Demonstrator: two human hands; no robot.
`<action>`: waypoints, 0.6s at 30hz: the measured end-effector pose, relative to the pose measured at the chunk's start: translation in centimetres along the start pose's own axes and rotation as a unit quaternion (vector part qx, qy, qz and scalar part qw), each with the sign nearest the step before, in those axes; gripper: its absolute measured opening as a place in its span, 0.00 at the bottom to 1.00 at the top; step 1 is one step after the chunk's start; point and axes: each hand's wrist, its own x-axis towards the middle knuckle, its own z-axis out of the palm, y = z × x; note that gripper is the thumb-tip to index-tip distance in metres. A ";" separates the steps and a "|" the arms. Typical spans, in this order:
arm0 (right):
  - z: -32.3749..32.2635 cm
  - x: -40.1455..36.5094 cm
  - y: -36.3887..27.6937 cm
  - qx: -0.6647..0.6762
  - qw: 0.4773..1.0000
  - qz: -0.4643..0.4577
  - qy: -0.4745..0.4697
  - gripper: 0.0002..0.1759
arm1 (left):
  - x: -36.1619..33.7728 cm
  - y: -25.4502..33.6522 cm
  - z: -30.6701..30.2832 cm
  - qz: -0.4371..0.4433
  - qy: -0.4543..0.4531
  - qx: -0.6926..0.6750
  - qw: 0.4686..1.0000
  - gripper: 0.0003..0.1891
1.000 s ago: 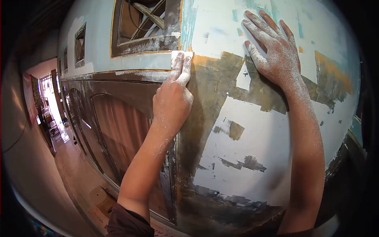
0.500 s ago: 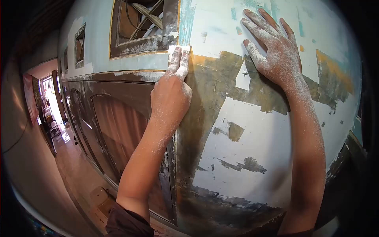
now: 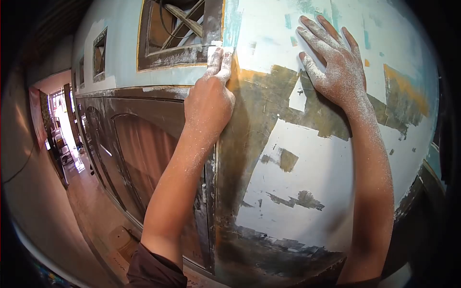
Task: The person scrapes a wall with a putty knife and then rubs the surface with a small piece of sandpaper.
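Observation:
My left hand (image 3: 210,98) has two fingers stretched out, pressing a small whitish piece of sandpaper (image 3: 231,50) flat against the wall's corner edge, just right of the window frame (image 3: 173,61). Most of the sandpaper is hidden under the fingers. White dust coats both hands and forearms. My right hand (image 3: 340,72) rests on the wall (image 3: 307,144) with its fingers spread, holding nothing. That wall surface is patchy, with white filler, pale blue paint and bare brownish-green areas.
Below the window is a brown panelled door (image 3: 144,149) with arched insets. Smaller window openings (image 3: 99,53) continue along the left side. A passage floor (image 3: 91,206) runs back to a bright doorway (image 3: 62,120). A brown object (image 3: 122,240) lies low by the door.
My left hand has slid slightly upward along the corner with the sandpaper. The right hand stays spread on the wall. The whole view has shifted a little.

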 end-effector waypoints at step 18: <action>0.6 -0.1 0.3 -0.014 1.000 -0.007 0.019 0.28 | -5.4 0.6 2.6 -0.005 0.014 -0.076 0.997 0.41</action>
